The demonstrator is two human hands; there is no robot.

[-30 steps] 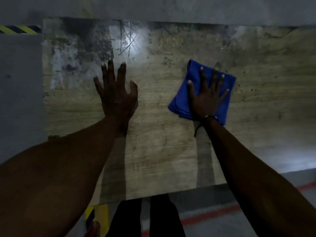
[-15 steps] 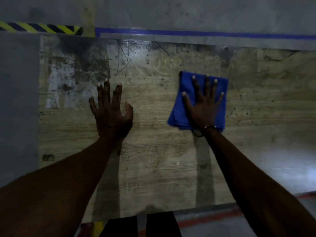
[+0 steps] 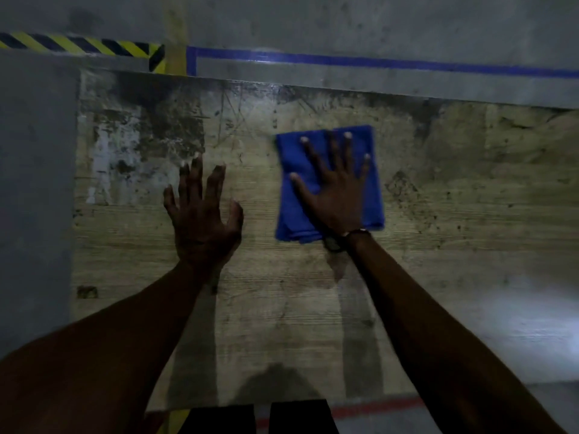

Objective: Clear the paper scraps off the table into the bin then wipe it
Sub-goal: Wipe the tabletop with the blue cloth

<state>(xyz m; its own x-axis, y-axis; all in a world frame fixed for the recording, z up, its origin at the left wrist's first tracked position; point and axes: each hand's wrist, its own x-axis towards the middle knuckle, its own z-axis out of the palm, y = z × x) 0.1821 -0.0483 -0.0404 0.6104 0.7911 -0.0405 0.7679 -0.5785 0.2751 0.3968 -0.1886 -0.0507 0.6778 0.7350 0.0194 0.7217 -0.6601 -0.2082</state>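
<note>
A folded blue cloth [image 3: 372,195] lies on the worn, stained wooden table [image 3: 282,308], a little right of centre. My right hand [image 3: 332,195] presses flat on the cloth with fingers spread and straight. My left hand [image 3: 202,220] rests flat on the bare tabletop to the left of the cloth, fingers spread. No paper scraps and no bin are in view.
Grey floor surrounds the table. Beyond the far edge run yellow-black hazard tape [image 3: 78,45] and a blue tape line [image 3: 376,61]. A red floor line [image 3: 369,411] shows below the near edge, beside my dark trouser legs [image 3: 260,418].
My right hand has slid the blue cloth toward the table's middle and straightened it. The view has tilted up, showing more of the far edge. My left hand stays flat.
</note>
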